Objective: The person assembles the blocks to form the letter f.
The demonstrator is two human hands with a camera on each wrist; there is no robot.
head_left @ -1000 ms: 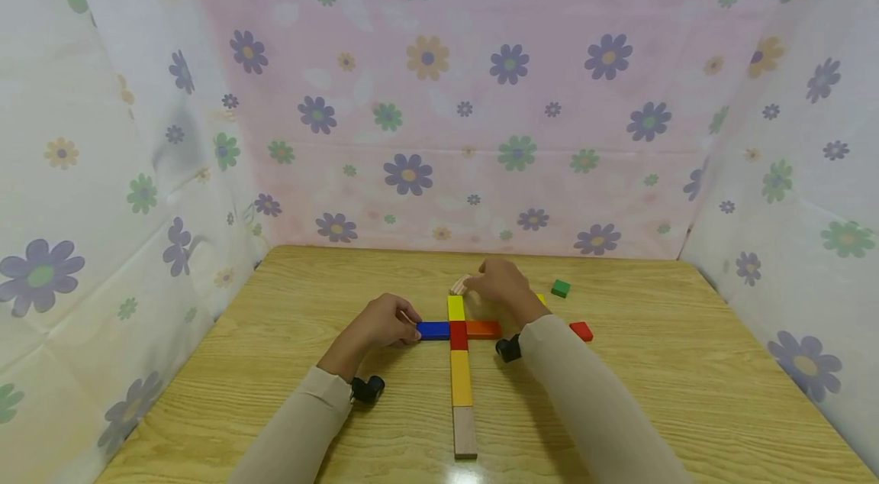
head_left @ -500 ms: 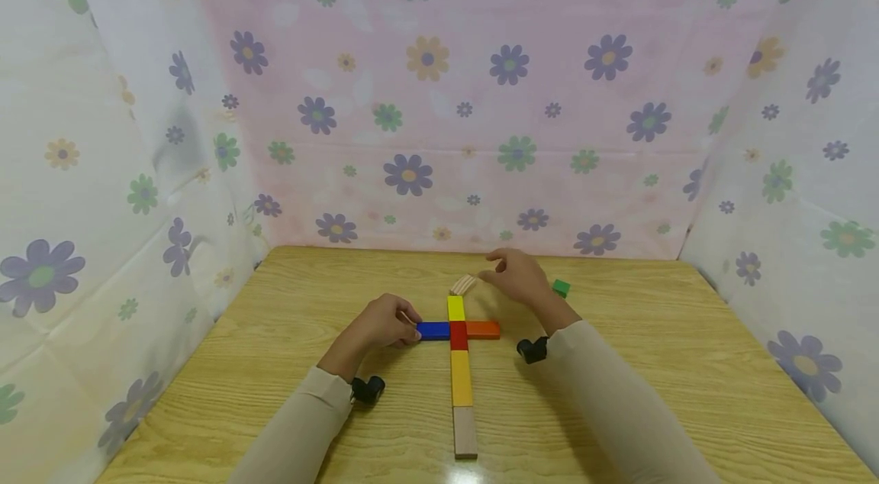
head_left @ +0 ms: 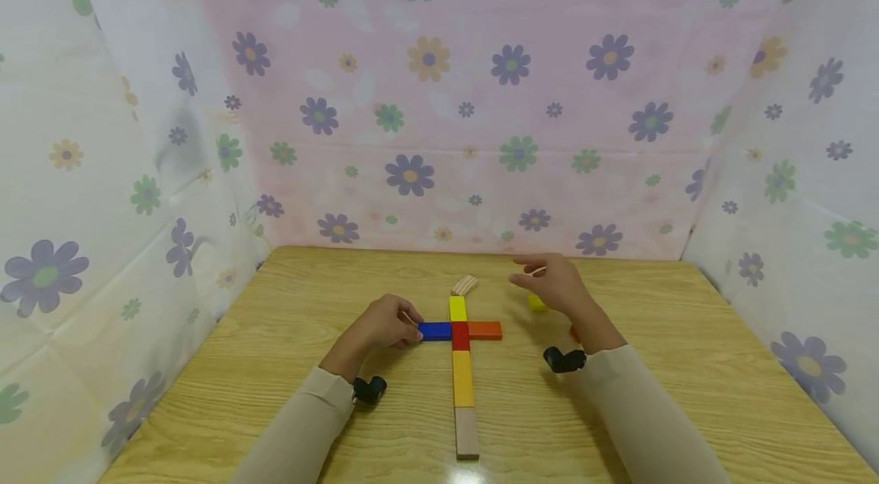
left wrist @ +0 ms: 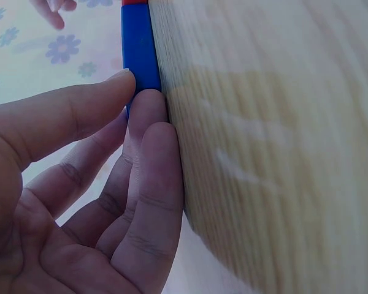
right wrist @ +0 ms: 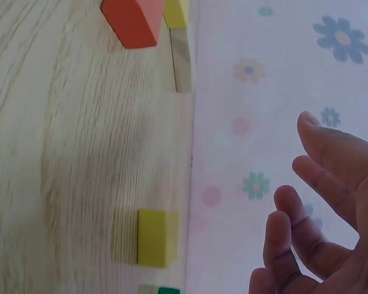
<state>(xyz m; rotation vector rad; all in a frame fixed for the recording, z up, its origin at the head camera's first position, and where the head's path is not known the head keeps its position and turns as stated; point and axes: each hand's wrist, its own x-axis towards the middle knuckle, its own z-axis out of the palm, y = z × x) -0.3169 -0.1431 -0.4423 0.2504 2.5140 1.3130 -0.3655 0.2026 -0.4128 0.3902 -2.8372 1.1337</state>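
Holding blue block (head_left: 435, 331), right grip (head_left: 558, 283) raised

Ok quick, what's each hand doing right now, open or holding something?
Left hand: pinching the end of the blue block.
Right hand: open, holding nothing.

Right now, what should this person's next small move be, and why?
Probably lower the right hand to the loose yellow block and pinch it: that hand is raised and looks empty, and the block lies close by, apart from the cross of blocks. The left hand is occupied, pinching the outer end of the blue block.
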